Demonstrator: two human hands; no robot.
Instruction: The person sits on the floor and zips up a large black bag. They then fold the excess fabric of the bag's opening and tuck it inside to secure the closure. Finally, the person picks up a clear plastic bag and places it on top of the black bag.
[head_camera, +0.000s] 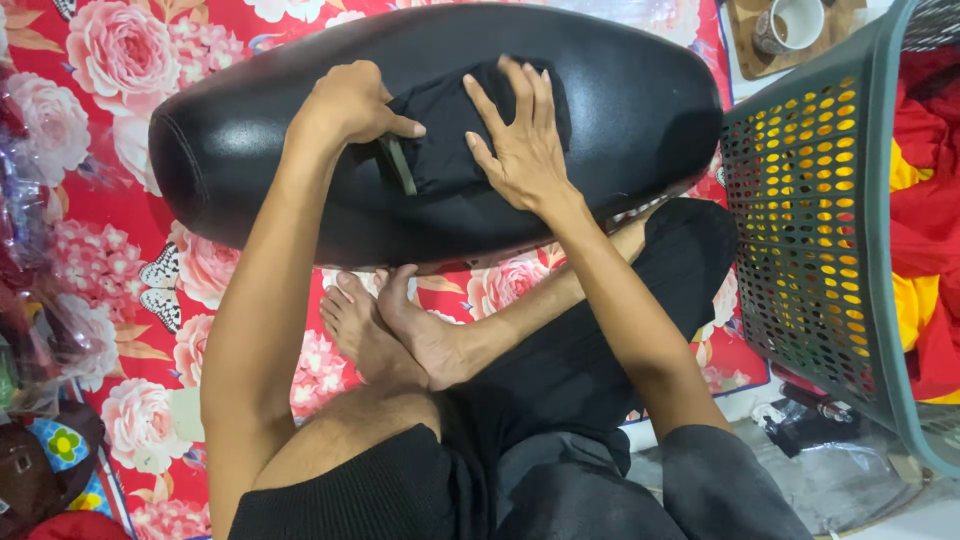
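We see black garment (450, 135), folded small, matte, dark band at edge, lying on glossy black cushion (250, 150). Left hand (350, 105) pinches its edge; right hand (520, 140) pressed flat, fingers spread.

Bright, even light; sharp centre, slight bending at edges
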